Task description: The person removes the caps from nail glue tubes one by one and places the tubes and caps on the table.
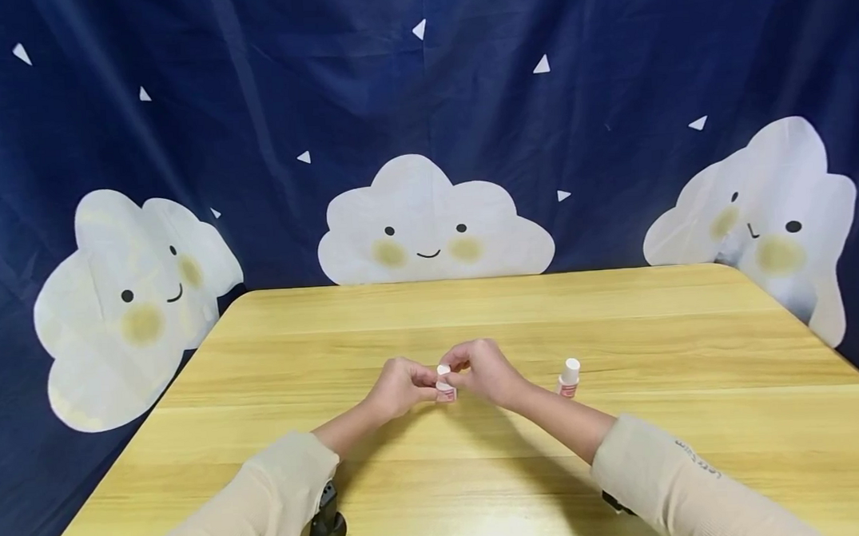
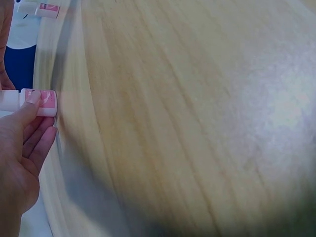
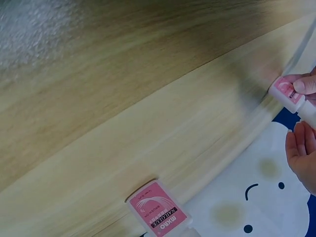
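Near the middle of the table, a small pink-labelled nail glue bottle (image 1: 445,394) stands upright between the two hands. My left hand (image 1: 397,388) pinches its body between thumb and fingers, as the left wrist view also shows at the bottle's label (image 2: 48,101). My right hand (image 1: 488,371) holds the white cap (image 1: 443,370) on top with thumb and fingertips, hiding part of it. A second nail glue bottle (image 1: 568,379) with its white cap on stands to the right, partly behind the right forearm. Its printed pink label (image 3: 157,210) shows large in the right wrist view.
The light wood table (image 1: 317,321) reaches back to a dark blue curtain (image 1: 364,79) with white smiling clouds (image 1: 434,212). A black wrist camera (image 1: 328,522) sits under the left sleeve. Both sleeves are cream.
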### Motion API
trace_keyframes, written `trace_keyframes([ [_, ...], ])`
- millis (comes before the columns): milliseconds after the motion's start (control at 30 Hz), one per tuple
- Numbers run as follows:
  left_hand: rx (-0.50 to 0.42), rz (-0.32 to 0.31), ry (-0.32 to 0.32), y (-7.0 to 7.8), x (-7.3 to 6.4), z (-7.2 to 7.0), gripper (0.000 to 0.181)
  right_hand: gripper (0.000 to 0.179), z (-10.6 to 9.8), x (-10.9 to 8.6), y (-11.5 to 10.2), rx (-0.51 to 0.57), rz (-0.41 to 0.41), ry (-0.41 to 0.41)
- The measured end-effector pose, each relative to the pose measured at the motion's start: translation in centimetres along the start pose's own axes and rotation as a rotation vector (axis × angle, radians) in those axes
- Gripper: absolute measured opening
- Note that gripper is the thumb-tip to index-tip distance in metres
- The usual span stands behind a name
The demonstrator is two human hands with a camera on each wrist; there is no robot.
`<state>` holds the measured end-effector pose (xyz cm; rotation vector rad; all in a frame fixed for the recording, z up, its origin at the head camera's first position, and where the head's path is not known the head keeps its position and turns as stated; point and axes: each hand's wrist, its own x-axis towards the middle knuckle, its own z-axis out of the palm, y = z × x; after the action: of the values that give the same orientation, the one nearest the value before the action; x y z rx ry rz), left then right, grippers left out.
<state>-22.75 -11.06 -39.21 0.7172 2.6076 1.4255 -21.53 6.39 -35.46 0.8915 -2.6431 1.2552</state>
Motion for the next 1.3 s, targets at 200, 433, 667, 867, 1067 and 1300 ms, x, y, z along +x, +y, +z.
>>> trace_keyframes([
  [200,-0.021,-0.002,-0.015,0.45,0.18,0.04,0.013,0.003,-0.26,-0.03,0.06,-0.001,-0.009,-0.015],
  [433,-0.024,0.000,-0.029,0.47,0.20,-0.06,0.013,0.005,-0.46,0.01,0.12,-0.015,-0.022,-0.053],
  [667,-0.061,0.011,-0.060,0.47,0.35,-0.02,0.017,0.005,-0.42,0.03,0.04,-0.005,-0.001,-0.033],
  [867,-0.046,0.016,-0.056,0.66,0.41,0.11,0.016,0.006,-0.36,0.02,0.02,-0.026,0.011,0.020],
  [1067,-0.050,-0.002,-0.052,0.66,0.40,0.27,0.015,0.007,-0.49,-0.13,0.11,-0.022,0.003,0.046],
  [1300,-0.029,0.022,-0.057,0.22,-0.07,-0.25,0.014,0.004,0.02,0.12,-0.12,-0.017,-0.018,0.005],
])
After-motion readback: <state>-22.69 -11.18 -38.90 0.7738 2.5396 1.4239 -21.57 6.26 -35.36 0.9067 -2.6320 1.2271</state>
